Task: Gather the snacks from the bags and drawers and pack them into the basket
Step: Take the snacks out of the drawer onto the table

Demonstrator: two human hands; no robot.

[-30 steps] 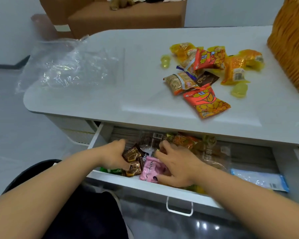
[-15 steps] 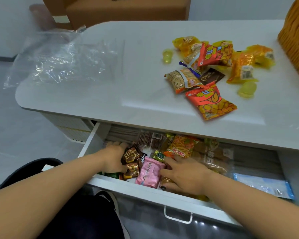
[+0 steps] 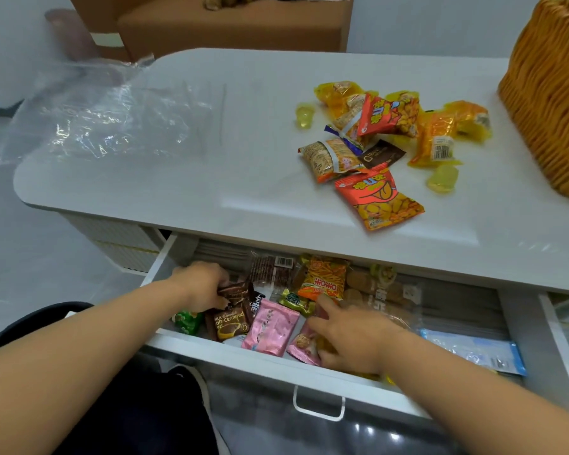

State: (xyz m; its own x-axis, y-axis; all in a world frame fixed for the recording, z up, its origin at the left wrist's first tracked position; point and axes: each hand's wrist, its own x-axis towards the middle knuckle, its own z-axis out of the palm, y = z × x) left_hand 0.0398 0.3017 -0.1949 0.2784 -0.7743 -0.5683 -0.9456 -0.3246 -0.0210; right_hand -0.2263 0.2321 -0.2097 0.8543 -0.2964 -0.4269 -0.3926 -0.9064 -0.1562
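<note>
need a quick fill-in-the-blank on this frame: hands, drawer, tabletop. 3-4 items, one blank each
1. The left hand grips a ____ chocolate packet in the open drawer.
2. The right hand rests on snacks beside a ____ packet near the drawer's front.
3. A clear plastic ____ lies on the far left of the table.
4. The wicker basket stands on the table's ____ side.

Missing words: brown; pink; bag; right
</note>
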